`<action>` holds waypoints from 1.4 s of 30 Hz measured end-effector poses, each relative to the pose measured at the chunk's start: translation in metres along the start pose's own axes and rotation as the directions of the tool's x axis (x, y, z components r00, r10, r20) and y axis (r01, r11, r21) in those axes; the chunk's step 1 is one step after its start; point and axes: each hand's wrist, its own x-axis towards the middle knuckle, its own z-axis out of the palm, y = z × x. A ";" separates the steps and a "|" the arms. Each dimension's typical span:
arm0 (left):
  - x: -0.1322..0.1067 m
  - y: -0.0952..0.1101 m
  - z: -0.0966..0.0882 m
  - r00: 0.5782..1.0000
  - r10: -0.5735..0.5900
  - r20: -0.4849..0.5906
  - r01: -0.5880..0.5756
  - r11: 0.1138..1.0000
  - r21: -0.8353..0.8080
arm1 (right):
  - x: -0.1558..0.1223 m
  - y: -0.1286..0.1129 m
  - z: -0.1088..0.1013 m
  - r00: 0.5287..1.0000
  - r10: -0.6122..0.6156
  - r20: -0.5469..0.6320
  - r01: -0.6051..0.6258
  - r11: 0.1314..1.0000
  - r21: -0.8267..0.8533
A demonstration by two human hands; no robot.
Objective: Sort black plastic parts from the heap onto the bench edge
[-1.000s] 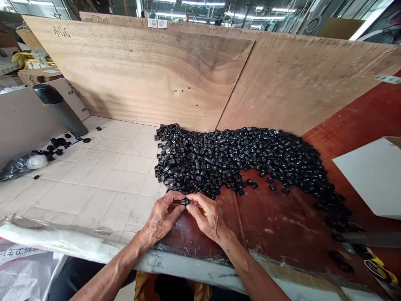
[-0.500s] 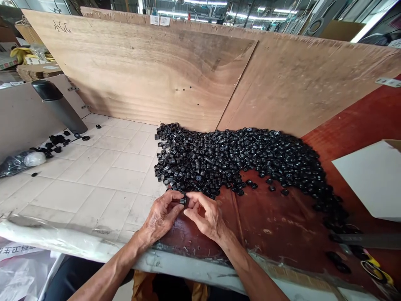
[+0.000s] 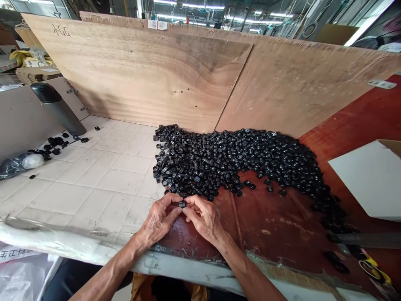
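Observation:
Between my fingertips is a small black round plastic part [image 3: 182,204], cap-like in shape. My left hand [image 3: 163,213] pinches it from the left with thumb and fingers. From the other side my right hand [image 3: 202,215] closes its thumb and forefinger on the same part. Both hands hover just in front of a wide pile of similar black plastic parts [image 3: 219,156], close to the table's front edge. Finer details of the held part are too small to make out.
A plywood board [image 3: 140,79] stands behind the pile. At left are a dark flask [image 3: 64,110], scattered black pieces [image 3: 55,142] and a plastic bag [image 3: 14,165]. On the right sit a white box [image 3: 369,177] and yellow-handled scissors [image 3: 376,267].
My right fingertips have come in from slightly apart to touch the black part, which my left hand keeps holding. The camera view has shifted slightly.

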 end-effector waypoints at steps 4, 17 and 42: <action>-0.001 0.007 -0.007 0.990 0.107 0.093 -0.117 0.987 0.107 | 0.000 -0.004 -0.003 0.986 0.150 0.071 -0.153 0.987 0.045; 0.013 -0.018 0.007 0.990 0.139 -0.006 -0.116 0.848 0.517 | 0.010 0.040 -0.008 0.986 -0.160 -0.048 0.115 0.857 -0.502; 0.015 0.006 0.004 0.932 -0.353 -0.080 0.299 0.876 -0.379 | 0.007 0.022 -0.007 0.992 -0.122 -0.037 0.118 0.990 -0.080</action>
